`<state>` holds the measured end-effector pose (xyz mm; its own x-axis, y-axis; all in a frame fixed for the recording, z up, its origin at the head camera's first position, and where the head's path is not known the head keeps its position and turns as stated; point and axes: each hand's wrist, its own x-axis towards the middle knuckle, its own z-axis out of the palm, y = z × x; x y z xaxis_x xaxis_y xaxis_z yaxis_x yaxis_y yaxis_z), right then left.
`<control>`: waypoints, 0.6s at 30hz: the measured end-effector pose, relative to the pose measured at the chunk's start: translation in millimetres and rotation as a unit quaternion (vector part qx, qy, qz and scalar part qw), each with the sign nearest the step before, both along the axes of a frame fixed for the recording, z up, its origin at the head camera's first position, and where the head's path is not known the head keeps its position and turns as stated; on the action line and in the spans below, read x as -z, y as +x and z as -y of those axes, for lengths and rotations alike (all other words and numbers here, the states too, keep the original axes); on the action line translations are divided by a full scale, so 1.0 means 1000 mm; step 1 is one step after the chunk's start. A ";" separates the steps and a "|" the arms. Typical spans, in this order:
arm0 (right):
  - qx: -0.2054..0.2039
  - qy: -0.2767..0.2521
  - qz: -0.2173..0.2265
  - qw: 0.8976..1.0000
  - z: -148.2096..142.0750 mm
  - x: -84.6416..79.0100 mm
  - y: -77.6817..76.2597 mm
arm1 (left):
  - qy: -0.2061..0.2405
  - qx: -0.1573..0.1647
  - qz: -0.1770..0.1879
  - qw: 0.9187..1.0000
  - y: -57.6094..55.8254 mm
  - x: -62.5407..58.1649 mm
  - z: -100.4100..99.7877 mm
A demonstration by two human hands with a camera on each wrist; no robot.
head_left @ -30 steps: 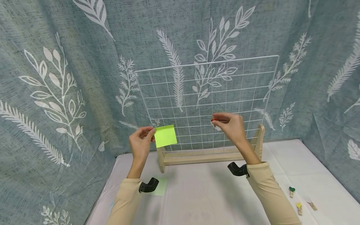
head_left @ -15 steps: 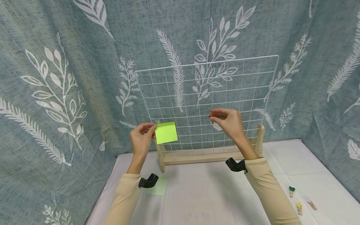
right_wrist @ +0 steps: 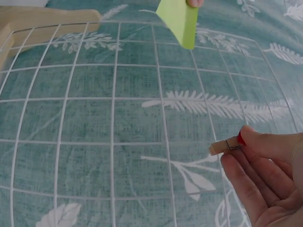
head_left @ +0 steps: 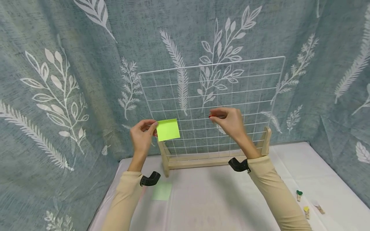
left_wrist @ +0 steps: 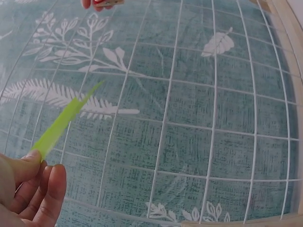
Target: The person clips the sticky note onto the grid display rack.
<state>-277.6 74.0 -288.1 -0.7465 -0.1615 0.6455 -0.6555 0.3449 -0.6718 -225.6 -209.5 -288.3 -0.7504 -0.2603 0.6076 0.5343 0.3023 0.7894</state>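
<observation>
My left hand pinches a yellow-green sticky note by its left edge, thumb in front. In the left wrist view the note appears nearly edge-on before the grid. My right hand pinches a small wooden clothespin by its red-topped end, the bare wooden end pointing away from the fingers. In the head view only the red bit shows at the fingertips. Both hands are raised in front of a white wire grid panel, the note to the left and the clothespin right of the middle.
A wooden stand holds the grid upright on the white-covered table. A pale green sheet lies at left, partly behind the left wrist camera. Small clothespins, green-topped, yellow-topped and white-topped, lie at right. A leaf-patterned curtain hangs behind.
Both hands have risen a little, the right also moving left with the clothespin, toward the note. The left hand keeps its hold on the note, now slightly higher.
</observation>
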 end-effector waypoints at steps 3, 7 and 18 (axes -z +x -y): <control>-0.013 -0.003 -0.006 1.000 0.001 -0.010 -0.002 | 0.006 0.002 -0.009 1.000 -0.004 -0.008 -0.002; -0.017 -0.009 -0.012 1.000 0.005 -0.019 -0.003 | 0.015 0.007 -0.029 0.999 -0.006 -0.019 -0.004; -0.023 -0.039 -0.034 0.998 0.021 -0.002 -0.007 | -0.024 -0.025 -0.038 0.999 -0.020 -0.041 -0.008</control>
